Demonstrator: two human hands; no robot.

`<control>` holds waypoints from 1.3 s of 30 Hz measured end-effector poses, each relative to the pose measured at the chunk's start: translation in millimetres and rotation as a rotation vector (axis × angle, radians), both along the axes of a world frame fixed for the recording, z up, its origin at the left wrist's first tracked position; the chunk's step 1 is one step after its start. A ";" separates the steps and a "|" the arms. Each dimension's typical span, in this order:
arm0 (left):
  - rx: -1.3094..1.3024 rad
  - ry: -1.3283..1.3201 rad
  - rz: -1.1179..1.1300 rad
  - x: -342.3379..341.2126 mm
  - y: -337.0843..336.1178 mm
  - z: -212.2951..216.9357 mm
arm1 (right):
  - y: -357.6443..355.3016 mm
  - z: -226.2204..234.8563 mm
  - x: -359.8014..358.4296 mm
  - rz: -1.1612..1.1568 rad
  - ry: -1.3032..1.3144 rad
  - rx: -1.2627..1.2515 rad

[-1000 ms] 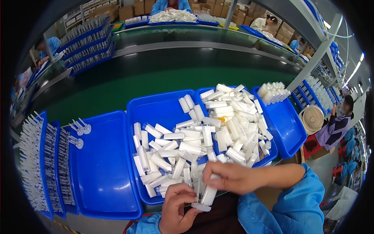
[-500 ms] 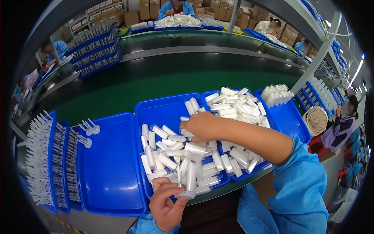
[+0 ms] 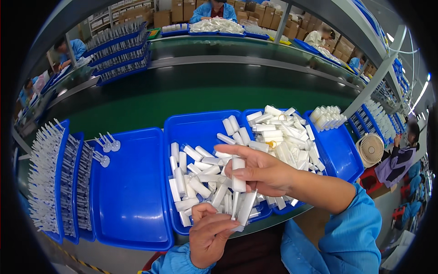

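I see one white tube [image 3: 238, 174] a little below the centre of the frame, upright, pinched between the thumb and fingers of the right hand [image 3: 260, 173]. Just under it, the left hand [image 3: 211, 233] is closed around a small bundle of tubes [image 3: 242, 208] that fan upward – the single tube stands just above this bundle, nearly touching it.

To do this step well, I would keep the left grip firm but not crushing, and bring the new tube in parallel with the others, so the ends line up and nothing slips out.

Both hands hover over the middle blue tray [image 3: 200, 128], which holds many loose white tubes. To the right of it another tray [image 3: 340, 153] has a heap of tubes in its upper part. On the left of the frame a wide blue tray [image 3: 130, 201] carries only a few small spoon-like parts [image 3: 107, 148] in its upper corner – and further left stand racks of thin white pieces [image 3: 45, 178]. Above is a green conveyor belt [image 3: 182, 98].
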State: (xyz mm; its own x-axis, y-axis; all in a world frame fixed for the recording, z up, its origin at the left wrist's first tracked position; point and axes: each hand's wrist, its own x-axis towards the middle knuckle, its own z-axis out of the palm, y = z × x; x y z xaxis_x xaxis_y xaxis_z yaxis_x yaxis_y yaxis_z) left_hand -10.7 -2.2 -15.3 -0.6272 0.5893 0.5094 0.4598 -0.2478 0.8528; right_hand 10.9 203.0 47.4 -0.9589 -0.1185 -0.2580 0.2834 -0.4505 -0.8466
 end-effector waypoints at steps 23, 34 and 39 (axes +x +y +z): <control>0.009 0.327 -0.096 -2.5 -4.3 3.8 | -7.6 4.5 34.8 0.182 0.370 0.852; -0.071 0.078 0.170 -7.8 -15.3 -4.2 | 0.1 -17.1 -20.7 0.394 0.561 1.119; 0.102 -0.101 0.307 0.1 -4.3 11.1 | 54.6 -45.2 -93.1 0.169 0.220 1.908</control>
State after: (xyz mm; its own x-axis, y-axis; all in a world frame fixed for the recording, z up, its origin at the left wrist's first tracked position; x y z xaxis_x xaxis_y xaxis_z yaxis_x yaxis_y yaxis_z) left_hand -10.6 -6.5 -4.2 -0.8179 0.3140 0.4821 0.4403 -0.1978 0.8758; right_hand -82.2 257.7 2.2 -0.9982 0.0499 -0.0339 0.0540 0.9895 -0.1339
